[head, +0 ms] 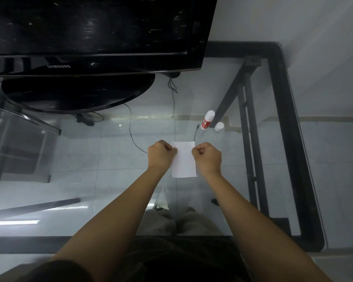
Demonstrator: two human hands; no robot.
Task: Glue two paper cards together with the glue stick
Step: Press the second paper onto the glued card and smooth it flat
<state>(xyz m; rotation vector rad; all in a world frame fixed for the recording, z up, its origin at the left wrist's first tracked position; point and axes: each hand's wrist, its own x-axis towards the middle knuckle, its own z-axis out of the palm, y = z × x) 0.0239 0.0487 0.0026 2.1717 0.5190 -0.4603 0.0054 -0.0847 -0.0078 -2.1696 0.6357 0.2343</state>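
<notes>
Paper cards (183,159) lie as one white rectangle flat on the glass table (253,200), about midway between its near and far edges and nearer the right edge than the left. Only one sheet's face shows; a thin dark line along its right side may be the second card's edge or a shadow, and I cannot tell which. Judged from its look, the paper is light, thin and limp, likely to slide on the smooth glass and to crease if squeezed, so it is best held by opposite side edges near the top.

That is where both hands sit: the left hand (160,154) is curled into a loose fist with thumb and forefinger closed on the left edge, and the right hand (207,157) pinches the right edge the same way.

The glue stick (207,120) stands uncapped beyond the cards toward the far right corner, its white cap (219,126) just beside it. Whether glue is already on the paper cannot be seen. The fingertips are hidden under the knuckles, and the see-through top makes the floor, cables and table frame blur into the surface.
</notes>
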